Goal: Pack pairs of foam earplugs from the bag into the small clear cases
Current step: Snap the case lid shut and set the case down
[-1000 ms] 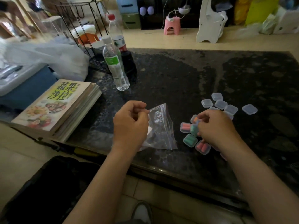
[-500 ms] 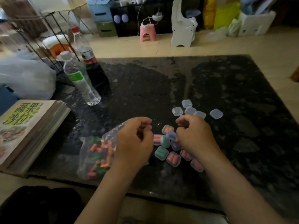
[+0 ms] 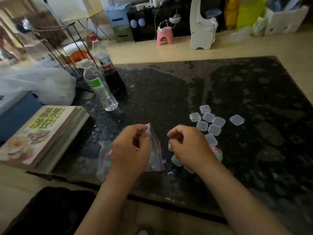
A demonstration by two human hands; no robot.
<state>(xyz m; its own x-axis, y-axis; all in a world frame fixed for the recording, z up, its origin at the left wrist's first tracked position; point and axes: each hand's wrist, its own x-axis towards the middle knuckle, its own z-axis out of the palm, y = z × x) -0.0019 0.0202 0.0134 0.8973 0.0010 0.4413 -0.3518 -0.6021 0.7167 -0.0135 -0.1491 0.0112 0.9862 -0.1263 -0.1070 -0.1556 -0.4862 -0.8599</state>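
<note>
Bag (image 3: pixel 156 155) hangs from left grip (image 3: pixel 130 148), pinched at its mouth, likely for access; right grip (image 3: pixel 191 148) beside is curled, contents hidden.

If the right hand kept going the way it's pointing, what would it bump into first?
Probably the plastic bag that the left hand pinches at its top. The right hand points left across a small gap toward it. Depth is hard to judge, so it might slip just past.
</note>
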